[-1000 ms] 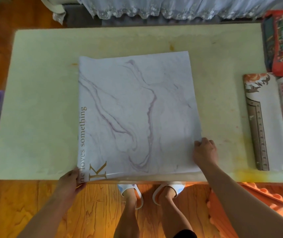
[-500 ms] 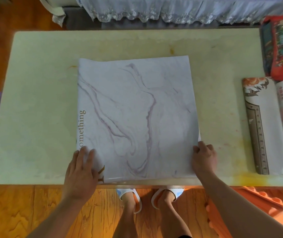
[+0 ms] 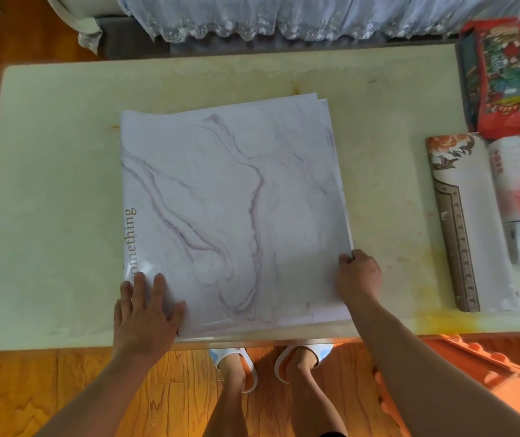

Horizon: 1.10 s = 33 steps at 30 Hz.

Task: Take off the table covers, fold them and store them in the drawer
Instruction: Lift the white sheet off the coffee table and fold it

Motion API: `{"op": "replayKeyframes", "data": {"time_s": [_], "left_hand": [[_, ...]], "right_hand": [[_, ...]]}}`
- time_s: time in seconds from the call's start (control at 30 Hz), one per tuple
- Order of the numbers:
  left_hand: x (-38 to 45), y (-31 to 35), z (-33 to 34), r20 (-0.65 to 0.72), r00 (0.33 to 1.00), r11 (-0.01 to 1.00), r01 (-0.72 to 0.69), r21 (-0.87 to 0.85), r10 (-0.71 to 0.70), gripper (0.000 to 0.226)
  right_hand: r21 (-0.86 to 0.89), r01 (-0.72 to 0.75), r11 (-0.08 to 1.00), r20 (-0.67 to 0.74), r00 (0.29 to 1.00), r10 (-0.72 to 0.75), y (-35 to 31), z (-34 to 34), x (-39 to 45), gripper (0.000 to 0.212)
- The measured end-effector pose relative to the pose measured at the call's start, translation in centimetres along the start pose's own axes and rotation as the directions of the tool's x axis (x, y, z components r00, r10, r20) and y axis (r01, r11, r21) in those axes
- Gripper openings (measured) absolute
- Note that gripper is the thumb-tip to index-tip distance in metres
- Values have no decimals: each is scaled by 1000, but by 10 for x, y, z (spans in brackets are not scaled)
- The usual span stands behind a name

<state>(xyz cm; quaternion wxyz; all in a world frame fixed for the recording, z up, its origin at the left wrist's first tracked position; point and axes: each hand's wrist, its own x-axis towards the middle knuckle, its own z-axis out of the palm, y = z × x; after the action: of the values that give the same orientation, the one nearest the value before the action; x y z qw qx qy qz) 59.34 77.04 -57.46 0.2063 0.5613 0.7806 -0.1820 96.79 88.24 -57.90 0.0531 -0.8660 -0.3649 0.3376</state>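
Marble-print table cover (image 3: 230, 216), folded, mid-desk (image 3: 47, 200). Left grip (image 3: 145, 313) flat, pressing its 7 o'clock corner; right grip (image 3: 358, 277) pinches the 4 o'clock edge. Risk: glossy layers fan apart at 1 o'clock, or the stack slides off the near edge.

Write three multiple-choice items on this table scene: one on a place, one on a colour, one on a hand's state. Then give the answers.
1. Where does the folded floral cover lie relative to the marbled cover?
A. right of it
B. left of it
C. on top of it

2. What colour are the veins on the marbled cover?
A. green
B. purple
C. orange

3. What is the left hand doing?
A. hanging off the table
B. pinching a corner in the air
C. pressing flat on the cover

Answers:
1 A: it sits apart, toward the table's right end.
2 B: purplish lines cross the pale sheet.
3 C: straight fingers lie on the near left corner, while the right hand grips the right edge.
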Motion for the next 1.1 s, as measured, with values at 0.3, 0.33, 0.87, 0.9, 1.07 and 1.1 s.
{"op": "replayKeyframes", "data": {"time_s": [0.3, 0.33, 0.87, 0.9, 1.07, 1.1], "left_hand": [[-3, 4, -2, 54, 999, 998, -5, -60, 8, 91], [-3, 5, -2, 52, 999, 998, -5, -67, 8, 91], [3, 12, -12, 94, 996, 998, 3, -67, 3, 92], [3, 12, -12, 88, 996, 998, 5, -69, 2, 92], [1, 12, -5, 83, 997, 999, 4, -32, -2, 92], [-1, 14, -4, 58, 998, 1000, 1, -22, 1, 90]], "right_hand": [[148, -85, 985, -27, 996, 90, 21, -1, -11, 13], [155, -86, 984, -29, 995, 91, 20, -2, -11, 12], [-25, -4, 1000, 39, 999, 5, 27, -18, -9, 33], [10, -33, 999, 59, 998, 32, 29, -24, -7, 34], [-19, -34, 999, 178, 983, 37, 47, -36, -10, 23], [-52, -15, 999, 168, 985, 24, 48, -36, -13, 23]]}}
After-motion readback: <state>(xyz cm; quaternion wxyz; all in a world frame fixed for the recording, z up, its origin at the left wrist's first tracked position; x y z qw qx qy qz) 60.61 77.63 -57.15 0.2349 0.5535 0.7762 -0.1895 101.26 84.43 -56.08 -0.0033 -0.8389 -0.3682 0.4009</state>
